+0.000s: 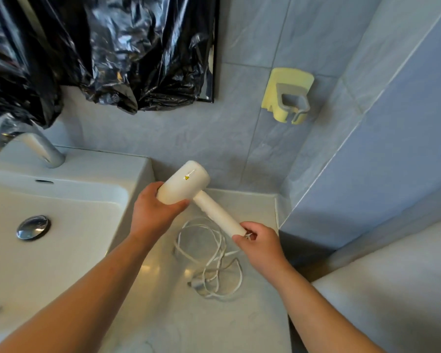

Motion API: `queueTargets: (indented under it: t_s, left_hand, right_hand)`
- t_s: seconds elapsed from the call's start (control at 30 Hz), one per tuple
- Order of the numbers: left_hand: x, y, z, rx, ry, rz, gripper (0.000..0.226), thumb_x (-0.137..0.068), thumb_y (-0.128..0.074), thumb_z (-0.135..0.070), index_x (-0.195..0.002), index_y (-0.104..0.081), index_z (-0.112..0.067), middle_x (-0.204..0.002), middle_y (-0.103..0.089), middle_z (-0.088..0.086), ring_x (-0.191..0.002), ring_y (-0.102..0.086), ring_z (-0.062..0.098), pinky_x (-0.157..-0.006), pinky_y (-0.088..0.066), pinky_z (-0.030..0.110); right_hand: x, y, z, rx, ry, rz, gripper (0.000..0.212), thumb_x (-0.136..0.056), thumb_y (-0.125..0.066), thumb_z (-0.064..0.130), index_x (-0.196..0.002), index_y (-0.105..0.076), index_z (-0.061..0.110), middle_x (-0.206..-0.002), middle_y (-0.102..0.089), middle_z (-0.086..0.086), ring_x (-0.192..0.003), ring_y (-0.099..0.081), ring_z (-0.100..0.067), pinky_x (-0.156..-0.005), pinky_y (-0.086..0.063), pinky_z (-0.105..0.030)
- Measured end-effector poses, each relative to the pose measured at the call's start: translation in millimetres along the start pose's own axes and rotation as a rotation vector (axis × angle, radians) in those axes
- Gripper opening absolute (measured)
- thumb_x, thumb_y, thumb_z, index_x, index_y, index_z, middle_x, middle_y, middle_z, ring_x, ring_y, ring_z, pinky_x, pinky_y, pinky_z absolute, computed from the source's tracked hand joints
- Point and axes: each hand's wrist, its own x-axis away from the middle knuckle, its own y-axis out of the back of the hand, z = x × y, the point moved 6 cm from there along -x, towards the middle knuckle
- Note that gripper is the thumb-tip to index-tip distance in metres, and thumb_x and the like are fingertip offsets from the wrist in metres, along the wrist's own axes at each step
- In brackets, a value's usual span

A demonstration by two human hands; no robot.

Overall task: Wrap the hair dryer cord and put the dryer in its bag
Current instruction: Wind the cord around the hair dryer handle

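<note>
A white hair dryer (189, 183) is held above the countertop, its barrel pointing up and to the left and its handle slanting down to the right. My left hand (154, 208) grips the barrel end from below. My right hand (259, 239) pinches the foot of the handle where the cord comes out. The white cord (209, 253) lies in loose loops on the counter under the dryer, with its plug (196, 285) at the near end. No dryer bag is in view.
A white sink (49, 225) with a chrome tap (42, 149) and drain plug (33, 227) fills the left. Black plastic sheeting (94, 47) hangs on the wall above. A yellow wall holder (287, 95) sits on the tiles. A tiled ledge (392, 149) rises at right.
</note>
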Motion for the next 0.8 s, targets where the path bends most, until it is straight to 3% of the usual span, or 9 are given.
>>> queueTargets:
  t_s: [0.07, 0.23, 0.4, 0.57, 0.63, 0.7, 0.8]
  left_hand:
    - [10.8, 14.3, -14.1, 0.021, -0.017, -0.044, 0.058, -0.064, -0.089, -0.033, -0.114, -0.061, -0.021, -0.100, -0.065, -0.001, -0.088, -0.063, 0.019, -0.070, -0.050, 0.031]
    - [45.2, 50.4, -47.6, 0.083, -0.036, -0.163, 0.059, -0.069, -0.088, -0.031, -0.119, -0.059, -0.017, -0.103, -0.061, -0.001, -0.089, -0.059, 0.020, -0.072, -0.045, 0.028]
    - [79.6, 83.4, -66.0, 0.212, -0.012, -0.280, 0.053, -0.073, -0.085, -0.032, -0.115, -0.059, -0.012, -0.100, -0.062, 0.002, -0.086, -0.060, 0.020, -0.062, -0.041, 0.027]
    - [110.9, 106.2, -73.0, 0.351, 0.051, -0.290, 0.063, -0.063, -0.082, -0.053, -0.098, -0.065, -0.004, -0.089, -0.068, 0.015, -0.067, -0.061, 0.018, -0.052, -0.046, 0.031]
    - [124.3, 111.3, -76.7, 0.410, 0.074, -0.251, 0.074, -0.053, -0.079, -0.062, -0.097, -0.064, -0.003, -0.089, -0.069, 0.017, -0.069, -0.065, 0.023, -0.058, -0.058, 0.045]
    - [138.0, 115.2, -83.1, 0.417, 0.091, -0.184, 0.081, -0.051, -0.078, -0.063, -0.102, -0.062, -0.003, -0.094, -0.069, 0.018, -0.076, -0.067, 0.026, -0.071, -0.059, 0.054]
    - [161.8, 127.5, -108.0, 0.299, 0.009, -0.120, 0.082, -0.059, -0.081, -0.051, -0.121, -0.050, -0.008, -0.115, -0.061, 0.015, -0.095, -0.063, 0.028, -0.081, -0.055, 0.047]
  right_hand:
    - [8.1, 10.1, 14.0, -0.009, 0.046, -0.017, 0.010, -0.080, -0.069, 0.019, -0.089, -0.070, 0.016, -0.083, -0.068, -0.007, -0.074, -0.060, -0.018, -0.066, -0.051, -0.032]
    - [26.2, 33.2, 46.3, -0.082, 0.112, -0.074, 0.026, -0.080, -0.070, 0.022, -0.106, -0.069, 0.021, -0.092, -0.066, 0.007, -0.080, -0.059, -0.007, -0.068, -0.043, -0.019]
    - [44.5, 50.3, 84.6, -0.347, 0.142, -0.129, 0.030, -0.074, -0.074, 0.032, -0.101, -0.066, 0.023, -0.091, -0.068, 0.006, -0.083, -0.064, -0.012, -0.076, -0.049, -0.025]
    - [70.6, 59.4, 141.0, -0.592, 0.239, -0.016, 0.014, -0.083, -0.069, 0.009, -0.095, -0.065, 0.015, -0.087, -0.066, 0.000, -0.084, -0.062, -0.016, -0.083, -0.056, -0.033]
    - [83.8, 66.3, 166.3, -0.656, 0.291, 0.006, 0.010, -0.087, -0.065, 0.005, -0.093, -0.065, 0.013, -0.090, -0.065, -0.002, -0.087, -0.063, -0.016, -0.088, -0.057, -0.036]
    - [97.9, 75.0, 192.8, -0.657, 0.357, 0.015, 0.011, -0.089, -0.062, 0.004, -0.093, -0.065, 0.014, -0.094, -0.064, -0.003, -0.092, -0.064, -0.016, -0.087, -0.057, -0.034]
    - [117.6, 84.9, 229.6, -0.560, 0.472, 0.027, 0.017, -0.087, -0.063, 0.004, -0.088, -0.066, 0.021, -0.089, -0.064, 0.000, -0.089, -0.063, -0.016, -0.087, -0.058, -0.040]
